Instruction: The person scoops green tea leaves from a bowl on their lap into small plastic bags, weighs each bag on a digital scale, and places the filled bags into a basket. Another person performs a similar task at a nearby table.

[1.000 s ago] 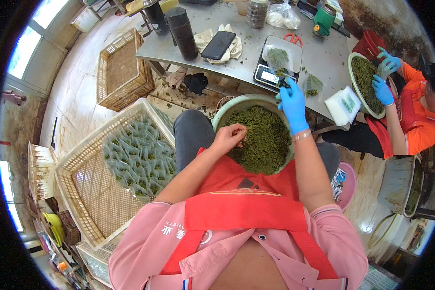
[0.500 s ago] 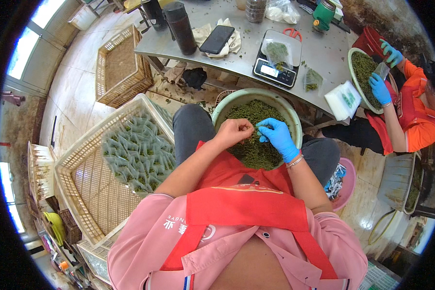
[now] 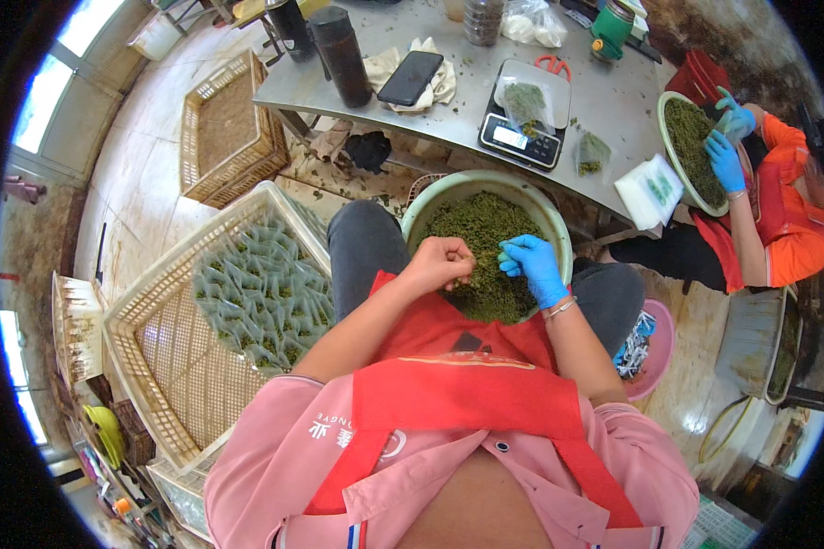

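Observation:
A round pale green basin sits between my knees, holding a heap of small green plant bits that look like peppercorns. Over its left side hovers my bare left hand, its fingers curled in and thumb pressed to the fingertips. What is in that pinch, if anything, is too small to make out. My right hand, in a blue glove, is over the basin's right side with thumb and fingers pinched together; a tiny green bit seems to show at its fingertips. A gap over the heap separates the two hands.
Left of my leg, a cream plastic crate holds several filled clear bags. On the metal table ahead are a digital scale with a bag, a phone and flasks. A co-worker sits right with another basin.
My hands have drawn a little apart, the left slightly left and down, the right slightly right and down. The co-worker's hands have shifted around a clear bag.

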Motion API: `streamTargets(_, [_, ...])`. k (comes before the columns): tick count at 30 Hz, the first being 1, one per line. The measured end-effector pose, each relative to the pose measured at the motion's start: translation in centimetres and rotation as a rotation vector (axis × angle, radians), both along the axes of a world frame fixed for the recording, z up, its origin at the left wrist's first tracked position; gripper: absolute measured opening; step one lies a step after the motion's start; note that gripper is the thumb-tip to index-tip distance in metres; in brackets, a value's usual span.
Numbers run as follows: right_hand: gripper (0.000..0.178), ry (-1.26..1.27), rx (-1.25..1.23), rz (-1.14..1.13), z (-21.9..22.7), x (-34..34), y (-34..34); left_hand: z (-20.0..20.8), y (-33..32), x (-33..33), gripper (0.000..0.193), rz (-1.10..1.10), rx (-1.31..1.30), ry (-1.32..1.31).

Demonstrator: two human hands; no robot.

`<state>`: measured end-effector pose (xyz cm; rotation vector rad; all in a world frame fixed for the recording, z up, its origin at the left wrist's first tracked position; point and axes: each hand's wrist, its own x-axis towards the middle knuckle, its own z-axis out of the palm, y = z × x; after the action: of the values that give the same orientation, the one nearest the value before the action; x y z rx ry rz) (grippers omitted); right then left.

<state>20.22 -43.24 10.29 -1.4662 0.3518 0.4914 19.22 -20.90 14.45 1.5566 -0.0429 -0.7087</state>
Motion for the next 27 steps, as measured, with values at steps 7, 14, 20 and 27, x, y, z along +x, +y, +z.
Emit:
streamTargets(7, [0.030, -0.199, 0.694, -0.159, 6.0, 10.2, 0.6, -2.0, 0.4, 1.2, 0.022, 0.128, -0.129, -0.102])
streamTargets(14, [0.035, -0.034, 0.239, 0.121, 5.1, 2.1, 3.0, -2.3, 0.2, 1.5, 0.021, 0.293, -0.246, -0.147])
streamTargets(20, [0.021, -0.103, 0.196, 0.131, 2.9, 0.4, 3.1, -2.6, -1.6, 1.7, 0.018, 0.266, -0.204, -0.171])
streamTargets(27, [0.016, -0.119, 0.158, 0.125, 4.2, 0.7, 2.9, -1.2, -1.9, 1.6, 0.017, 0.341, 0.062, -0.304])
